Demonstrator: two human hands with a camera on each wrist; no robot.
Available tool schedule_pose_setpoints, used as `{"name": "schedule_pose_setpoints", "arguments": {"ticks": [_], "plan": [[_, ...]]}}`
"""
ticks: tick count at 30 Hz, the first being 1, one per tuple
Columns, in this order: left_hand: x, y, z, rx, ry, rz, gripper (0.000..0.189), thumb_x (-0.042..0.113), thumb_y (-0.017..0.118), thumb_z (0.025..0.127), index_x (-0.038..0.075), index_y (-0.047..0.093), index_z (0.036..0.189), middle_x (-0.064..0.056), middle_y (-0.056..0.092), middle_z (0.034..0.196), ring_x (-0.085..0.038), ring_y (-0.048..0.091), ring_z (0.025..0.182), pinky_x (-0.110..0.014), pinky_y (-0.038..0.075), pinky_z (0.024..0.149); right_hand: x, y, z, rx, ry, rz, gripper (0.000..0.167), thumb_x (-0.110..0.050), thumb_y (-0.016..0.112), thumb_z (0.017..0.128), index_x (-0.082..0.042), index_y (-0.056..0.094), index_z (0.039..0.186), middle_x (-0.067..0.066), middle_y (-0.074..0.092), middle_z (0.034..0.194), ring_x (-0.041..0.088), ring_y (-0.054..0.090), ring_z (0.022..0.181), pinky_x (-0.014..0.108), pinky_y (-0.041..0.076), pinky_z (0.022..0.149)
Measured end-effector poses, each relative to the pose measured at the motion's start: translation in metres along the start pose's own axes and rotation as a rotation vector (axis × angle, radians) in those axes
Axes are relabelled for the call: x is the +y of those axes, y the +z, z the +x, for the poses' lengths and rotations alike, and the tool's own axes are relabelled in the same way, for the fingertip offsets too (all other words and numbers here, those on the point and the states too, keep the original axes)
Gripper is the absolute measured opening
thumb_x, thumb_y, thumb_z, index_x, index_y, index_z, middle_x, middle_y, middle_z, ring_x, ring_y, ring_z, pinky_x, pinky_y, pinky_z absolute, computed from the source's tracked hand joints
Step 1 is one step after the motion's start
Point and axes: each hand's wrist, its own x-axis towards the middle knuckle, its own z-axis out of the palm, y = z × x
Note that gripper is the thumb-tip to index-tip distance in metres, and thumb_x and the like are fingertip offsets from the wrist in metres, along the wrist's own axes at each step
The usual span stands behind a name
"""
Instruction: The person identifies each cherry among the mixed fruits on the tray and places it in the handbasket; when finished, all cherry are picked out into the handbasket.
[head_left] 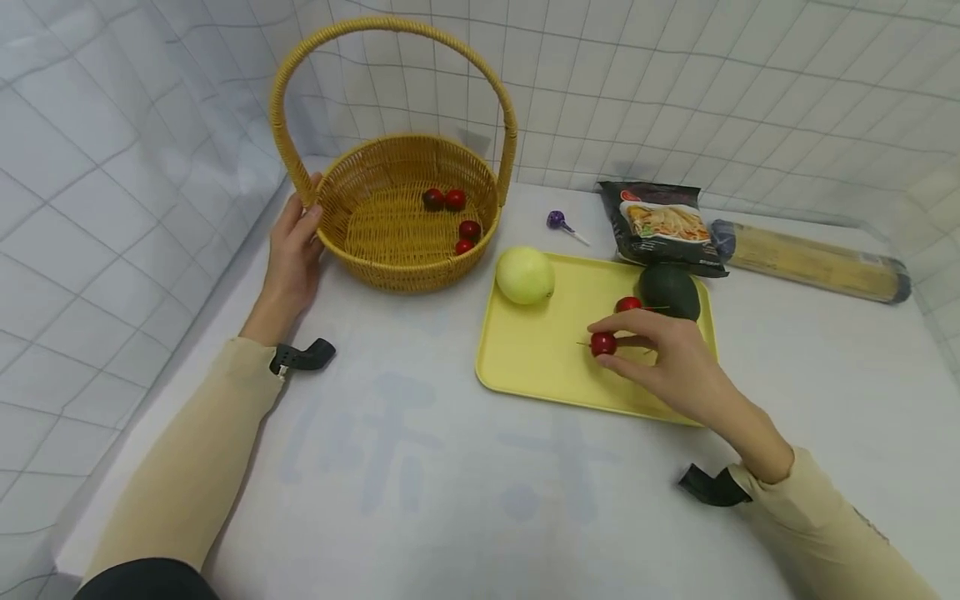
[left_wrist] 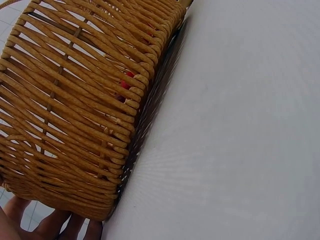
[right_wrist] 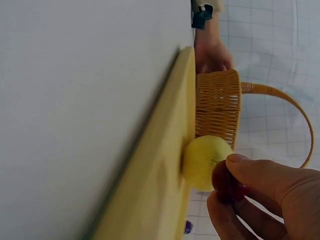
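My left hand [head_left: 294, 254] grips the left side of a yellow wicker basket [head_left: 405, 277], thumb at the rim near the foot of its tall handle. Inside the basket lie several dark red cherries [head_left: 454, 199]. Over a yellow tray [head_left: 525, 367], my right hand [head_left: 675, 358] pinches one red cherry [head_left: 603, 344] between thumb and fingers; its thin stem points left. In the right wrist view, this cherry [right_wrist: 226, 182] overlaps a pale yellow-green round fruit [right_wrist: 202, 160]. Behind the right hand, another cherry [head_left: 627, 305] rests beside a dark green avocado [head_left: 670, 292] on the tray.
Past the tray's far edge lie a purple lollipop [head_left: 557, 220], a black noodle packet [head_left: 663, 229] and a long yellowish pack [head_left: 813, 260] with dark ends. White grid-patterned cloth [head_left: 675, 92] rises behind and to the left of the white table [head_left: 420, 500].
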Motion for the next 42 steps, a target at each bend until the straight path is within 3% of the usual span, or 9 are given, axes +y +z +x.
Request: {"name": "schedule_pose_setpoints", "arguments": {"ticks": [6, 9, 12, 18, 24, 30, 42], "plan": [[-0.001, 0.001, 0.000, 0.004, -0.006, 0.009, 0.056, 0.027, 0.061, 0.106, 0.022, 0.047, 0.160, -0.004, 0.044, 0.164, -0.022, 0.036, 0.152, -0.036, 0.025, 0.126, -0.024, -0.011, 0.038, 0.049, -0.104, -0.060, 0.036, -0.008, 0.086, 0.088, -0.017, 0.077, 0.122, -0.003, 0.078, 0.113, 0.016, 0.079, 0.095, 0.017, 0.056, 0.072], [-0.001, 0.001, 0.000, -0.003, -0.005, 0.016, 0.056, 0.026, 0.060, 0.106, 0.023, 0.047, 0.160, -0.004, 0.042, 0.165, -0.022, 0.035, 0.153, -0.037, 0.024, 0.127, -0.031, -0.008, 0.057, 0.051, -0.131, -0.005, 0.034, -0.008, 0.084, 0.090, -0.013, 0.077, 0.123, -0.001, 0.078, 0.115, 0.017, 0.078, 0.100, 0.017, 0.057, 0.079], [0.000, 0.001, -0.001, -0.003, 0.005, 0.042, 0.055, 0.026, 0.058, 0.107, 0.023, 0.047, 0.160, -0.004, 0.042, 0.165, -0.022, 0.035, 0.153, -0.037, 0.023, 0.127, -0.036, -0.001, 0.076, 0.044, -0.142, 0.050, 0.033, -0.007, 0.083, 0.090, -0.009, 0.076, 0.123, 0.001, 0.077, 0.118, 0.017, 0.076, 0.106, 0.026, 0.060, 0.090], [-0.002, 0.002, 0.000, 0.009, 0.003, 0.025, 0.054, 0.024, 0.059, 0.107, 0.021, 0.049, 0.159, -0.005, 0.044, 0.164, -0.022, 0.037, 0.152, -0.037, 0.026, 0.126, -0.045, 0.009, 0.109, 0.064, -0.119, 0.064, 0.032, -0.008, 0.081, 0.093, -0.006, 0.075, 0.124, 0.006, 0.076, 0.122, 0.021, 0.076, 0.106, 0.034, 0.060, 0.094], [-0.001, 0.000, 0.000, 0.017, 0.010, 0.033, 0.052, 0.023, 0.058, 0.107, 0.022, 0.050, 0.158, -0.005, 0.045, 0.163, -0.022, 0.038, 0.151, -0.037, 0.028, 0.125, -0.055, 0.023, 0.152, 0.048, -0.077, 0.042, 0.032, -0.010, 0.079, 0.095, -0.002, 0.073, 0.125, 0.011, 0.075, 0.124, 0.024, 0.075, 0.110, 0.032, 0.059, 0.095], [-0.002, 0.000, 0.001, 0.004, 0.010, 0.023, 0.053, 0.024, 0.059, 0.106, 0.024, 0.049, 0.159, -0.004, 0.045, 0.163, -0.021, 0.037, 0.152, -0.034, 0.028, 0.125, -0.064, 0.040, 0.191, 0.030, 0.011, 0.110, 0.030, -0.009, 0.077, 0.097, -0.001, 0.073, 0.126, 0.011, 0.074, 0.124, 0.021, 0.071, 0.112, 0.028, 0.059, 0.093], [-0.001, 0.000, 0.002, 0.011, 0.010, 0.021, 0.055, 0.025, 0.060, 0.105, 0.022, 0.049, 0.159, -0.004, 0.045, 0.163, -0.022, 0.039, 0.150, -0.034, 0.031, 0.123, -0.058, 0.064, 0.242, -0.033, 0.068, 0.064, 0.033, -0.019, 0.074, 0.100, -0.005, 0.071, 0.131, 0.008, 0.073, 0.125, 0.017, 0.069, 0.115, 0.024, 0.055, 0.097]]}}
